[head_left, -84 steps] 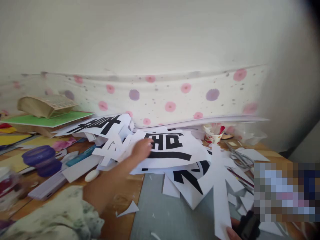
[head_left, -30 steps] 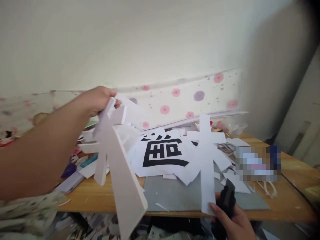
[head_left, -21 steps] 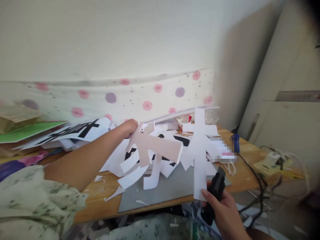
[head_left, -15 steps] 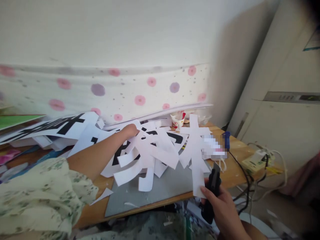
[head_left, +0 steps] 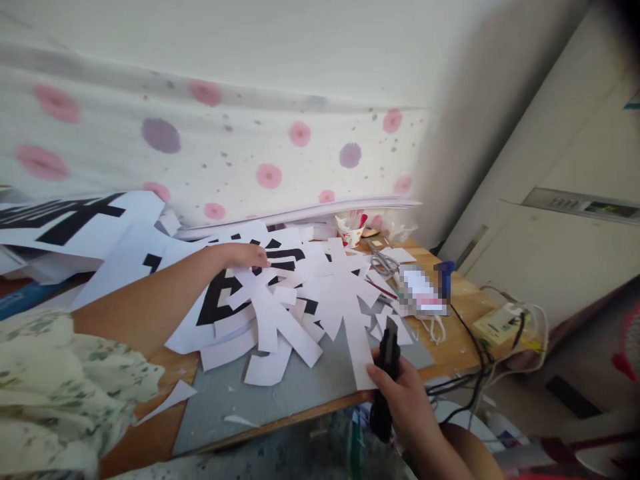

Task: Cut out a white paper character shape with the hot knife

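My left hand (head_left: 250,257) is closed at the back of a heap of cut paper, pinching a white paper cut-out (head_left: 267,303) whose strips spread toward me. My right hand (head_left: 405,387) is wrapped round a black utility knife (head_left: 384,387), its blade end pointing up. Between the thumb and the knife it also grips the lower end of a long, branched white paper cut-out (head_left: 353,320). The upper part of that cut-out overlaps the heap. Below lie sheets with bold black characters (head_left: 217,300) and a grey cutting mat (head_left: 215,407).
Scissors (head_left: 385,263) and a patterned paper cup (head_left: 350,230) stand toward the back right. Near the right edge of the wooden table (head_left: 463,333) are a blue object (head_left: 444,277), cables and a power strip (head_left: 500,323). A paper scrap (head_left: 173,400) lies front left.
My right hand has moved left with the knife and long cut-out, which now tilts over the heap. My left hand has shifted the smaller cut-out slightly. The camera view has turned somewhat.
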The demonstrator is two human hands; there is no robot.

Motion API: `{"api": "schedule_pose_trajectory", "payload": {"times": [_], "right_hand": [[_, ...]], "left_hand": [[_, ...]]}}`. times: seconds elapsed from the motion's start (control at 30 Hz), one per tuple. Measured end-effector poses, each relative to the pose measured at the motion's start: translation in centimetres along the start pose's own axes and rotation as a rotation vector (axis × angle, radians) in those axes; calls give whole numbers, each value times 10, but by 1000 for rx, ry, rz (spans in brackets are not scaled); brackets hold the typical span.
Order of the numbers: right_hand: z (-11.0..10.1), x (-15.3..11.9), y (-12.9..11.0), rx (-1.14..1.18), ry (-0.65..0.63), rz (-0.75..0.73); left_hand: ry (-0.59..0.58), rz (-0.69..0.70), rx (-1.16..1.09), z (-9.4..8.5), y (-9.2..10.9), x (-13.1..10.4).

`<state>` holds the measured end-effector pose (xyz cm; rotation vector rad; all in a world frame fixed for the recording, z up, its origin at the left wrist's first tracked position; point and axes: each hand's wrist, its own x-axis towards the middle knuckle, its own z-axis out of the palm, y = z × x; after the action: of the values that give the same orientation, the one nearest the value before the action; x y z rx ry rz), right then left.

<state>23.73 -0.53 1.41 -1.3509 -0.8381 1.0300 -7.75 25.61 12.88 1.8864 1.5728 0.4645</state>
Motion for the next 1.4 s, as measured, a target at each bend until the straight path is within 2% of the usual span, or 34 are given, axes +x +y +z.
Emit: {"api": "schedule_pose_trajectory", "payload": {"times": [0.1,0.17,0.23,0.3,0.43,0.6,0.83,0.9,1.0,1.07,1.13,1.2,1.23,1.3,1.4], "right_hand": [[1,-1,3,-405,47,-304],[4,-3,5,-677,1,-575],[12,-8,7,-876,-93,-765],[23,-15,10,-1034,-195,-848],[41,-25,14,-1220,-329,-877],[42,-24,13,-1254,-312,-835],[38,-18,13,-1246,-291,-773],[36,-17,13,-1154,-289,-784],[26,-14,5,-882,-253,-763],[18,-10,-6,-668,-160,-607],[11,-5,-19,-436,-90,-315],[5,-1,-29,-211,-128,-22],[3,0,-32,-125,-180,73],[1,1,-34,-37,-281,138],[-1,-2,-29,-47,-390,116]], "left_hand": [[-150,-100,-34,-8,-1,-7],[-166,-120,-96,-8,-2,-11],[-148,-131,-178,-5,-5,-12],[-123,-146,-264,1,-11,-13],[-59,-166,-427,11,-25,-17],[14,-122,-652,17,-32,-30],[139,-12,-904,24,-25,-53],[157,-8,-933,23,-24,-58],[174,-15,-948,19,-25,-64],[200,-7,-951,16,-23,-67],[235,15,-954,14,-18,-69],[262,47,-960,13,-7,-71],[267,64,-963,13,0,-72],[255,93,-968,14,16,-74],[213,117,-966,16,39,-75]]}}
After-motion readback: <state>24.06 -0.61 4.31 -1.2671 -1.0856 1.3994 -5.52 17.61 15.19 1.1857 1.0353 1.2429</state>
